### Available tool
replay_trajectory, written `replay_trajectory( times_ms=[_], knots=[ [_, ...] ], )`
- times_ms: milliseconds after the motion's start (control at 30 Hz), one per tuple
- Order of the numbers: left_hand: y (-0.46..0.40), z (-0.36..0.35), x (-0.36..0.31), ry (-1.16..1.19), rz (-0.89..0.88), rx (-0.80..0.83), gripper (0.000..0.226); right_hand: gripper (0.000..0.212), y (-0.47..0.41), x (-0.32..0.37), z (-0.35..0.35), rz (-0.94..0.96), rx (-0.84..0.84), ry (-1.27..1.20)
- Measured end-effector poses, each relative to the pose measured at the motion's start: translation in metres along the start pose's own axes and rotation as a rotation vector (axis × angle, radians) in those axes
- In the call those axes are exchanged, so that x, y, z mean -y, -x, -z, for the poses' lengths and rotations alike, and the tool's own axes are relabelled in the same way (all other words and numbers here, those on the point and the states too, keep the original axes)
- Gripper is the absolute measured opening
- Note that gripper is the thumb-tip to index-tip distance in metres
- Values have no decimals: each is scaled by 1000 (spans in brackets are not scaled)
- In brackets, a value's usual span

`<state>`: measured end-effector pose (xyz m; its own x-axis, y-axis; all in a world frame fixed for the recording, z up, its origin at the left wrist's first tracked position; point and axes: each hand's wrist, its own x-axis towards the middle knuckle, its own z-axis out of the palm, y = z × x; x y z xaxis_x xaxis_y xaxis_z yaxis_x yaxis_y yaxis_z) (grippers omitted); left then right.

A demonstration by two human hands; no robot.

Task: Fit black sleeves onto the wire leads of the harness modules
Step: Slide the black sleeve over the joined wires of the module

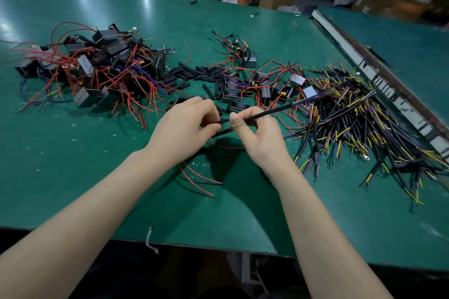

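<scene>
My left hand [184, 126] and my right hand [257, 136] meet over the middle of the green table [97, 177]. The right hand pinches a long black-sheathed cable [274, 111] that runs up to the right towards the cable heap. The left hand pinches a short black sleeve [220, 122] at the cable's near tip. Red wire leads [199, 177] trail out beneath the left hand; what they join is hidden by the hand. Loose black sleeves [194, 75] lie heaped beyond the hands.
A pile of black modules with red leads [97, 70] lies at the left. More modules [245, 90] sit behind the hands. A large heap of black cables with yellow and blue ends [359, 128] fills the right. A metal rail [379, 80] edges the table.
</scene>
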<state>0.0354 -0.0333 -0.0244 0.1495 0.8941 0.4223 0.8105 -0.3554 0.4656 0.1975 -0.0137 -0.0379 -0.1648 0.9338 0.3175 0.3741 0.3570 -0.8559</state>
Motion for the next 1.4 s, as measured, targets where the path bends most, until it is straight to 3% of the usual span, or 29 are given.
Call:
replay_trajectory(
  times_ms=[167, 267, 400, 567, 767, 833, 900, 1100, 1267, 1400],
  knots=[
    [-1, -1, 1, 4, 21, 10, 12, 11, -2, -3, 1, -42, 9, -29],
    [-1, -1, 2, 16, 42, -6, 15, 20, -3, -4, 1, -100, 26, -85],
    [0, 0, 2, 71, 65, -25, 18, 17, -4, -3, 1, -45, 13, 47],
    [-2, 0, 2, 33, 65, 84, 20, 16, -5, -2, -1, -61, 20, 47],
    [-1, -1, -8, 134, 14, -74, 6, 11, -5, -3, -1, -20, -55, 4],
    [-2, -2, -8, 191, 50, -103, 2, 1, -5, -1, -2, 4, -60, -77],
    [-3, -1, -7, 282, 126, -113, 7, 9, -4, -1, -2, 37, -74, -160],
    [-7, -2, 2, 476, 264, -36, 13, 8, -3, -4, -2, 269, -139, 74],
    [-6, -4, 1, 485, 273, -10, 9, 11, -2, -2, -3, 223, -103, 113],
    [-2, -4, 2, 341, 139, -35, 5, 10, -2, -1, -1, 97, -27, 169]
  ],
)
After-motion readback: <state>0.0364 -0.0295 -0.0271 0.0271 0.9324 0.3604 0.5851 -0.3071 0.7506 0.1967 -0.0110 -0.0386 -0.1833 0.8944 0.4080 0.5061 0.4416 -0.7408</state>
